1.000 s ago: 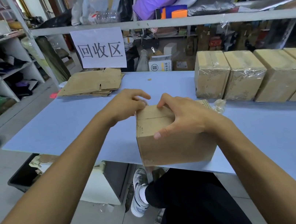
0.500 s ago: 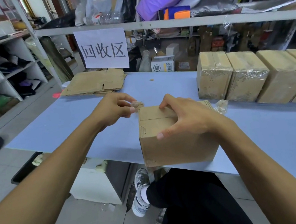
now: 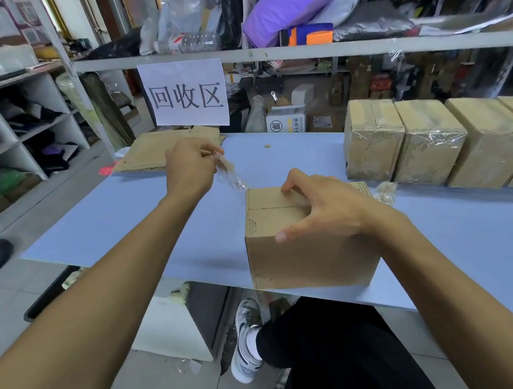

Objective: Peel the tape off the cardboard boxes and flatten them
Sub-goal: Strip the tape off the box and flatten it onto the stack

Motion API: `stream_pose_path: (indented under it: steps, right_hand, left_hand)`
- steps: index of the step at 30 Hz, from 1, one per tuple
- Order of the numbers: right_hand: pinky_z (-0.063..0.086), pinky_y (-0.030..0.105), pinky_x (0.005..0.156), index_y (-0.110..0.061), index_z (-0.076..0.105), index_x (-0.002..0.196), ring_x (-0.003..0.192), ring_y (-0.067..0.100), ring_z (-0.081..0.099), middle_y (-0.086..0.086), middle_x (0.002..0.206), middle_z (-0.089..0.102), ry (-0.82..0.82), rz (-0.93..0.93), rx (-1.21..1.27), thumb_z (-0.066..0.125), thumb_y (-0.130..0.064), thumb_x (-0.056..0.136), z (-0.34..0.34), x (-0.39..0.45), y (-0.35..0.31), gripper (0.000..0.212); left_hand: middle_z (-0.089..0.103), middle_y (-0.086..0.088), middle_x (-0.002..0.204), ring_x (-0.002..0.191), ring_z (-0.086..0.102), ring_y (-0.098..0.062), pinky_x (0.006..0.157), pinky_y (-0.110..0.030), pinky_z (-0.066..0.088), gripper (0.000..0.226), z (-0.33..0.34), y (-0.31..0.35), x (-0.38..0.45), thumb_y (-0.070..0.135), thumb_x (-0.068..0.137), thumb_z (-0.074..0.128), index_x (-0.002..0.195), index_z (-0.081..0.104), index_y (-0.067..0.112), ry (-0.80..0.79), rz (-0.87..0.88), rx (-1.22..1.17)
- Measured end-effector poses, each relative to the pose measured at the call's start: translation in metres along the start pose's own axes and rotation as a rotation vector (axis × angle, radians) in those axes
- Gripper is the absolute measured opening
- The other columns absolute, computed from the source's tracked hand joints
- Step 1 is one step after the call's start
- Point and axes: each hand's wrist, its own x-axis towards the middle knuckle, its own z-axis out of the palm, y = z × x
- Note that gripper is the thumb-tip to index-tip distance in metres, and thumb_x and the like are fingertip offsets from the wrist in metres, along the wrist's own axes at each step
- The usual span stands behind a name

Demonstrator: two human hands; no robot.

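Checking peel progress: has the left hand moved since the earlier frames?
Yes. The left hand, pinching the clear tape, pulled up and away from the box, toward the flattened cardboard stack.

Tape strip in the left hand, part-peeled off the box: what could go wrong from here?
1. The tape strip looks thin and stretched between the left hand and the box corner; it might snap and leave a piece stuck.
2. The box overhangs the table edge, held only by the right hand; a hard pull could tip it off.
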Motion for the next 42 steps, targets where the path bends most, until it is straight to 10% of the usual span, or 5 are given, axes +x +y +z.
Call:
stream_pose_path:
  steps: [9, 17, 23, 37, 42]
  right_hand:
    - [0.044, 0.04, 0.083, -0.032, 0.041, 0.117, 0.101, 0.023, 0.049, -0.005, 0.108, 0.055, 0.007, -0.014, -0.022, 0.074, -0.077, 0.065, 0.004, 0.005, 0.004, 0.076]
    - [0.053, 0.029, 0.092, -0.027, 0.058, 0.123, 0.103, 0.01, 0.066, -0.009, 0.125, 0.062, 0.378, -0.143, 0.645, 0.082, -0.023, 0.084, -0.002, 0.004, 0.013, 0.046]
    - [0.052, 0.022, 0.07, -0.02, 0.068, 0.111, 0.075, 0.014, 0.066, 0.0, 0.107, 0.069, 0.681, -0.124, 0.578, 0.075, -0.01, 0.088, -0.025, -0.008, 0.024, 0.027]
    - [0.042, 0.028, 0.066, -0.016, 0.06, 0.08, 0.071, 0.012, 0.052, -0.001, 0.079, 0.06, 0.791, 0.118, 0.235, 0.073, -0.012, 0.089, -0.054, -0.054, 0.123, 0.017]
    - [0.044, 0.02, 0.065, -0.014, 0.059, 0.09, 0.074, 0.01, 0.056, -0.007, 0.08, 0.06, 0.767, 0.269, 0.313, 0.068, -0.017, 0.094, -0.031, -0.054, 0.155, 0.01]
  left_hand:
    - [0.074, -0.009, 0.087, 0.081, 0.072, -0.02, 0.081, -0.032, 0.06, 0.024, -0.037, -0.009, 0.025, -0.002, 0.09, 0.056, 0.097, 0.077, 0.007, 0.246, -0.064, -0.038]
    - [0.075, -0.01, 0.089, 0.078, 0.074, -0.013, 0.082, -0.027, 0.061, 0.022, 0.0, 0.054, -0.035, -0.005, 0.09, 0.062, 0.103, 0.075, 0.008, -0.182, 0.083, -0.329]
    - [0.075, -0.005, 0.106, 0.102, 0.072, -0.015, 0.092, -0.025, 0.056, 0.049, 0.041, 0.099, -0.069, -0.018, 0.087, 0.047, 0.121, 0.07, 0.009, -0.437, 0.11, -0.538]
    - [0.053, 0.003, 0.145, 0.135, 0.045, -0.014, 0.091, -0.01, 0.035, 0.051, 0.109, 0.16, -0.094, 0.006, 0.096, 0.056, 0.145, 0.05, 0.021, -0.614, 0.43, -0.007]
    - [0.056, -0.008, 0.135, 0.136, 0.04, -0.025, 0.098, -0.041, 0.043, 0.049, 0.122, 0.139, -0.096, 0.022, 0.101, 0.046, 0.15, 0.04, 0.022, -0.541, 0.408, 0.358]
